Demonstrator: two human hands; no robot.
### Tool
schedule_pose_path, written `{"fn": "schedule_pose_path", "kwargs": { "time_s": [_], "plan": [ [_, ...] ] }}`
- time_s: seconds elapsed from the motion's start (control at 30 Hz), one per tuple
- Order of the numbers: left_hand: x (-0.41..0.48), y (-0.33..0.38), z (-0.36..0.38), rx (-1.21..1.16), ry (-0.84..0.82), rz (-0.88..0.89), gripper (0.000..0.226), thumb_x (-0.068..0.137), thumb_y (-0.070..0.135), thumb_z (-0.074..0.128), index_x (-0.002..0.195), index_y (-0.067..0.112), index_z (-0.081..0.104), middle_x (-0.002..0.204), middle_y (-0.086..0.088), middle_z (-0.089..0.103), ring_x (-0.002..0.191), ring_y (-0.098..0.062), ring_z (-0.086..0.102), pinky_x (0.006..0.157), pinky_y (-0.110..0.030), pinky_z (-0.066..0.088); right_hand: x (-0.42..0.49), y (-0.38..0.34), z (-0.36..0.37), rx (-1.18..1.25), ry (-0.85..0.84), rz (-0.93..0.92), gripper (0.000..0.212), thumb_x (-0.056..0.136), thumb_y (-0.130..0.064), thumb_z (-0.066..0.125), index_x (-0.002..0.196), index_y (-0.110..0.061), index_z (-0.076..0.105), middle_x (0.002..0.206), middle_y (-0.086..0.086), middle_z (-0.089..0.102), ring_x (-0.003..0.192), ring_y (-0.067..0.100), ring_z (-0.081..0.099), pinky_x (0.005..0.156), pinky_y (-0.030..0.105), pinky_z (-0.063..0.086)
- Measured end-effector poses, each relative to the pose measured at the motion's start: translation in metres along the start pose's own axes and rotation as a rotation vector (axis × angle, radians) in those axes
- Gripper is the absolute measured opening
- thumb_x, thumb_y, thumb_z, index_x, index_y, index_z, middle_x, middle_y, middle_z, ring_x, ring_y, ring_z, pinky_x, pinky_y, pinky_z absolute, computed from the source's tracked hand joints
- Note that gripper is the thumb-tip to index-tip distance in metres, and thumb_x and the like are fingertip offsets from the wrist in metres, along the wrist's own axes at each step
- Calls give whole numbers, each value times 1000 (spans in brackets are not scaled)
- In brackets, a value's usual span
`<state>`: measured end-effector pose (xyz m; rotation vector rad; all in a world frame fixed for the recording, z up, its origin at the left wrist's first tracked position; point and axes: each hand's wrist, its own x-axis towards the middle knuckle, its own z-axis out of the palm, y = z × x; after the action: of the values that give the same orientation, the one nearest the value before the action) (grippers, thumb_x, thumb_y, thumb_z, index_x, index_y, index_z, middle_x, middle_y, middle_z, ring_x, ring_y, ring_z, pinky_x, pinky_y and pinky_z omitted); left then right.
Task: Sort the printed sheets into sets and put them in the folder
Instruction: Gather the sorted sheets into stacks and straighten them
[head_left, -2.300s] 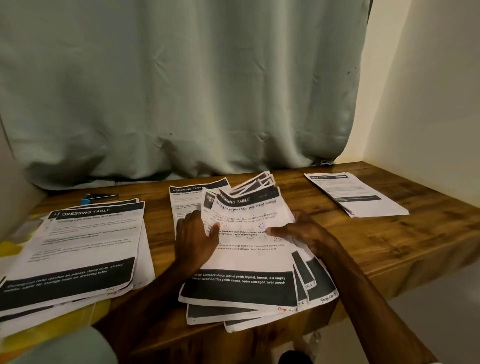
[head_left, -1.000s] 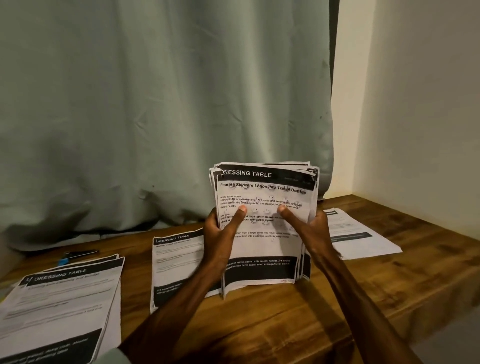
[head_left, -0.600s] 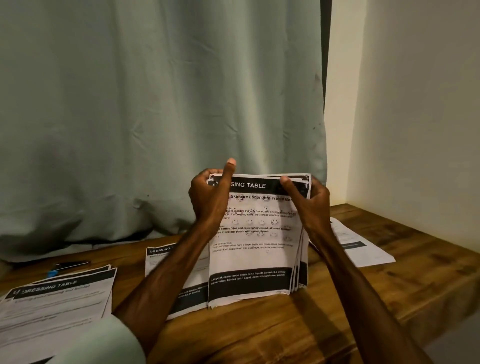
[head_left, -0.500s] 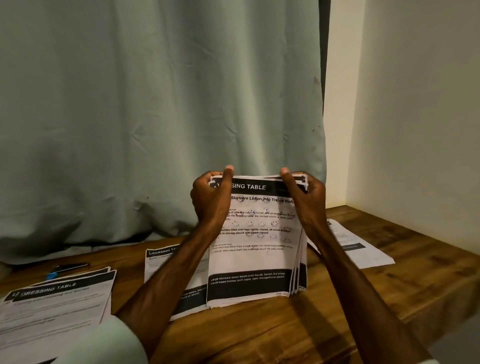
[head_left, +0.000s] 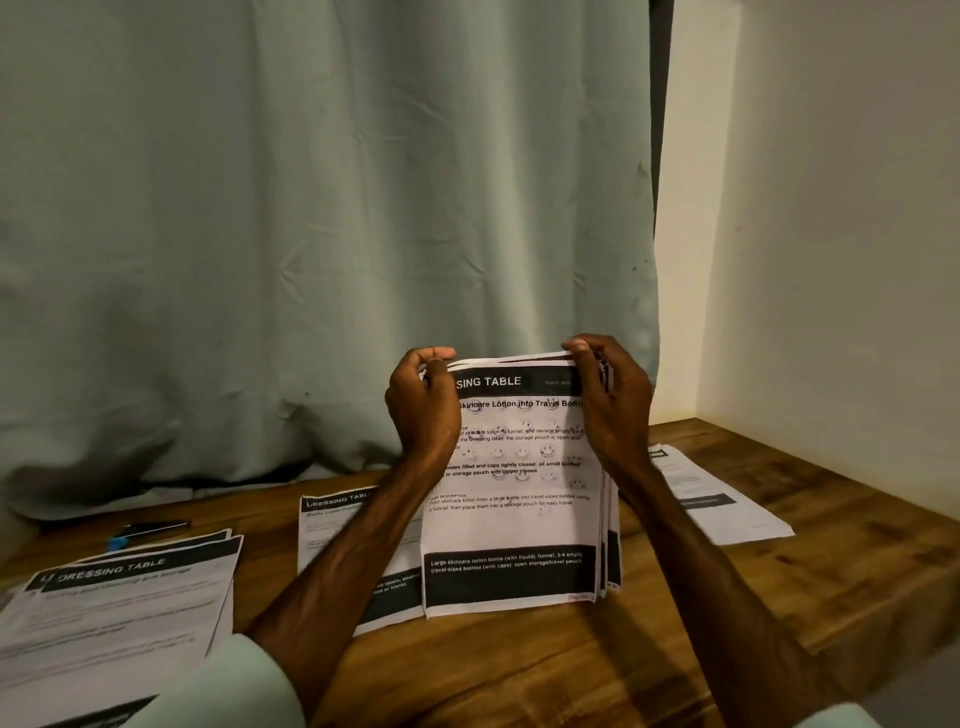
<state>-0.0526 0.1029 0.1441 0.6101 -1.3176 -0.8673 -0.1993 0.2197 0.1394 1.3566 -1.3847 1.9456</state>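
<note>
A stack of printed sheets (head_left: 511, 519) headed "DRESSING TABLE" stands upright on its bottom edge on the wooden table (head_left: 519, 670). My left hand (head_left: 423, 405) grips the stack's top left corner. My right hand (head_left: 610, 400) grips its top right corner, fingers curled over the top edge. Another sheet (head_left: 332, 525) lies flat behind my left forearm. A pile of sheets (head_left: 119, 608) lies at the left. One more set (head_left: 717, 499) lies at the right, near the wall. No folder is in view.
A pale green curtain (head_left: 311, 234) hangs behind the table. A cream wall (head_left: 841, 234) closes the right side. A dark pen with a blue end (head_left: 145, 532) lies at the back left. The table's front edge drops off at the lower right.
The fanned sheets were gathered off the table into one stack and stood upright. Both hands slid from the stack's sides up to its top corners.
</note>
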Motion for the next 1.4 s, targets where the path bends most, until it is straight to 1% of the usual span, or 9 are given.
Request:
{"fn": "schedule_pose_path", "kwargs": {
  "time_s": [0.13,0.3,0.43,0.57,0.67,0.83,1.0,1.1,1.4],
  "plan": [
    [1,-4,0,25,36,35,21,104,17,49,109,17,69,100,2,69,85,-16,69,68,-24,58,-6,-3,-4,69,-117,150,51,90,-35,75,134,-21,54,110,-1,70,95,6,71,76,17,57],
    [5,-5,0,53,49,56,21,105,17,51,116,12,68,102,5,64,76,-3,62,57,-4,46,-16,18,-23,127,-268,310,87,73,-22,89,146,-23,42,119,-10,67,99,0,70,76,17,57],
    [4,-3,2,26,43,63,16,104,24,55,113,17,66,101,5,65,82,-10,67,60,-6,48,-34,40,-28,136,-311,546,57,74,-31,84,124,-22,60,115,1,73,98,18,73,70,24,60],
    [2,-1,-3,-106,-131,-5,33,93,45,71,117,28,57,103,1,74,85,-17,75,72,-33,62,-48,46,-24,176,-224,560,20,86,-20,77,103,-16,67,100,-1,76,90,22,76,62,23,59],
    [-6,-2,-22,-159,-365,-113,55,81,46,79,125,21,57,106,-1,75,85,-15,77,70,-31,63,-46,45,-27,163,-195,545,16,86,-22,77,99,-18,68,97,-2,77,86,19,76,64,26,61],
    [-36,-37,-48,-169,-672,-328,54,75,39,86,118,14,65,112,-9,76,96,-25,76,75,-37,63,-45,38,-30,216,-147,572,17,87,-22,77,100,-19,66,95,-5,76,83,14,76,61,23,59],
    [-66,-63,-41,-139,-602,-453,52,83,42,75,126,16,61,111,-8,76,95,-24,76,83,-48,62,-70,39,-35,262,-151,638,22,83,-19,80,102,-22,67,88,-8,79,83,15,76,64,26,61],
    [-75,-66,-39,-152,-498,-440,36,89,36,75,116,15,62,99,-7,78,85,-24,77,73,-43,64,-89,45,-44,237,-177,689,25,82,-18,82,102,-23,68,93,-9,78,81,9,76,60,21,58],
    [-102,-66,-43,-100,-445,-348,43,90,46,67,117,13,65,100,-5,78,87,-22,77,80,-48,63,-118,37,-43,217,-120,673,23,87,-16,77,108,-17,67,97,-8,74,82,4,74,59,19,57]
  ]
}}
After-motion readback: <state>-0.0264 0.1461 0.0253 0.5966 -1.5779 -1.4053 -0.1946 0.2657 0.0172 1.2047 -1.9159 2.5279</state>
